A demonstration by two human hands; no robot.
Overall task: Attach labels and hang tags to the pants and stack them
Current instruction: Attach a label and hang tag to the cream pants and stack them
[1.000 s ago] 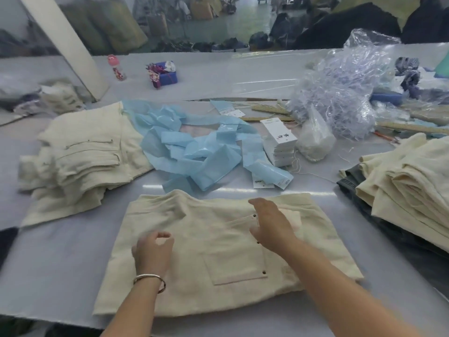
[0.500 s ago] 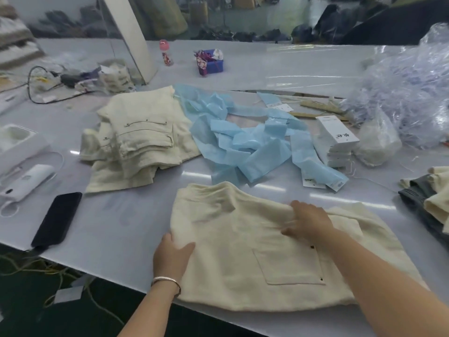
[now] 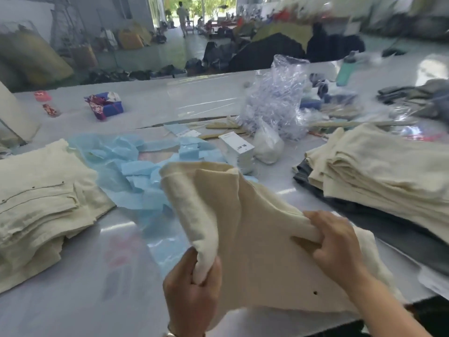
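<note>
Two hands, left hand and right hand, gripping cream pants above glossy white table, cluttered warehouse behind

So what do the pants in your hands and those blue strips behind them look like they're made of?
The cream pants look like a soft matte woven cloth, maybe linen or cotton: they drape and bunch in both hands. The blue strips look like thin tissue or non-woven sheet, slightly translucent and crumpled; which one is unclear.

Your table, laid out around the hang tag stack

Left of it lie tissue strips, farther left folded pants; right sits a pants pile; behind, a plastic bag.
</note>
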